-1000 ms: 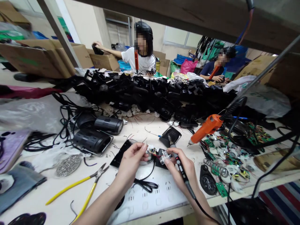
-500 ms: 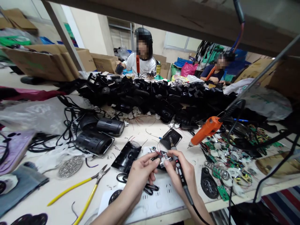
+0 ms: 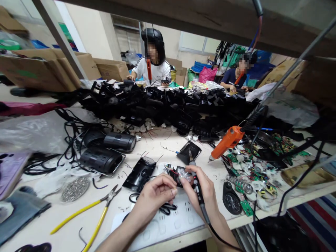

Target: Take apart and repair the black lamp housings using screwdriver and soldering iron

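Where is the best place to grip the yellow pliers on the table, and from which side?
Probably grip the yellow pliers around both long handles, coming from above on the near left side. They lie flat, handles spread toward the table edge, metal jaws pointing away toward the black cover. The space around the handles looks free.

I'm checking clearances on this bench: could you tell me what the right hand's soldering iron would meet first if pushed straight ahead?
Probably the small black plate just beyond the soldering iron tip in the right hand; depth is unclear.
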The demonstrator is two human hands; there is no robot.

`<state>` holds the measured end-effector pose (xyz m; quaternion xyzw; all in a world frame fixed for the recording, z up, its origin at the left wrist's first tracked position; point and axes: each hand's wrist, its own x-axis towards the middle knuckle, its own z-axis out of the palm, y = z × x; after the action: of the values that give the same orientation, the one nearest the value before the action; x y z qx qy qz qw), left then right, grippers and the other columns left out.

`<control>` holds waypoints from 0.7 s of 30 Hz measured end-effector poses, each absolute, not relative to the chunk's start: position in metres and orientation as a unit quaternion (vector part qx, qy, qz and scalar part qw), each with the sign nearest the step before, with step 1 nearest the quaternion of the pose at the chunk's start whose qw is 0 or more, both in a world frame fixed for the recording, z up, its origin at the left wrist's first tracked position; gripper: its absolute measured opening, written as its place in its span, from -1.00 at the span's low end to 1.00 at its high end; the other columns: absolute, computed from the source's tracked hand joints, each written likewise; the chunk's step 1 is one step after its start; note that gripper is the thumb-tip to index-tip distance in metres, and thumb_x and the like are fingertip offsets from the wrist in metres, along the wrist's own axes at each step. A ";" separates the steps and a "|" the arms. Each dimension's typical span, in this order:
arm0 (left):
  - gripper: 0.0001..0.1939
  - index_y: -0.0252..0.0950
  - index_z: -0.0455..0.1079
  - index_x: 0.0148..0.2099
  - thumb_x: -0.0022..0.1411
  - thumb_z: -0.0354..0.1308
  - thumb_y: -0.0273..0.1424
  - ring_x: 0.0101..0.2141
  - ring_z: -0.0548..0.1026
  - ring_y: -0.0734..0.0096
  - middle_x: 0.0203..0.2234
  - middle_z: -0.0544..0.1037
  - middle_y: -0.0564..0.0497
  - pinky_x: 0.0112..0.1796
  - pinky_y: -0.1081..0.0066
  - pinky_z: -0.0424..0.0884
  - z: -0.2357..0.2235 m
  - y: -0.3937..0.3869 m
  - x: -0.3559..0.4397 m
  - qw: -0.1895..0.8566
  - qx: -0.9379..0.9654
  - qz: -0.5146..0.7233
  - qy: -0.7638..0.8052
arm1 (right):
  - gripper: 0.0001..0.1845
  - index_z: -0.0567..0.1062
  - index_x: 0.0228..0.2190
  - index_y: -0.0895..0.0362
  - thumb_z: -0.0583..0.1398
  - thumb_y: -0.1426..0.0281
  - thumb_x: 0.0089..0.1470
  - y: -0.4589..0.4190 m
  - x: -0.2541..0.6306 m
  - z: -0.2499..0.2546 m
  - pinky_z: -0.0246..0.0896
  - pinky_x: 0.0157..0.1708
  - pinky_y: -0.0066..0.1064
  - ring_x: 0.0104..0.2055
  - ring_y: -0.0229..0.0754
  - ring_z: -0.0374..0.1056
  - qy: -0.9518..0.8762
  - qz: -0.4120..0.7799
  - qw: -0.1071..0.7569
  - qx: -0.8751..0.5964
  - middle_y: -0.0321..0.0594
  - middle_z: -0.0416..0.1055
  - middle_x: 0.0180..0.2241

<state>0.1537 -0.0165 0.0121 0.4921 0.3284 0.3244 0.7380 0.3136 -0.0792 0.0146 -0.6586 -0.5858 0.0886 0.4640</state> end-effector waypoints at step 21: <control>-0.70 -0.28 0.36 -0.42 -0.01 0.24 -0.14 -0.58 0.39 0.44 -0.66 0.43 0.10 -0.49 0.47 0.32 0.008 -0.016 0.174 0.670 0.567 0.254 0.407 | -0.67 0.38 -0.02 0.09 0.09 0.51 0.17 -0.092 0.322 0.000 0.37 -0.09 -0.23 -0.10 -0.06 0.39 -0.639 0.064 0.411 -0.647 -0.10 0.43 -0.18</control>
<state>0.1739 -0.0162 0.0077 0.5667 0.4070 0.2543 0.6697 0.3219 -0.0920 0.0002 -0.6466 -0.6393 0.0645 0.4111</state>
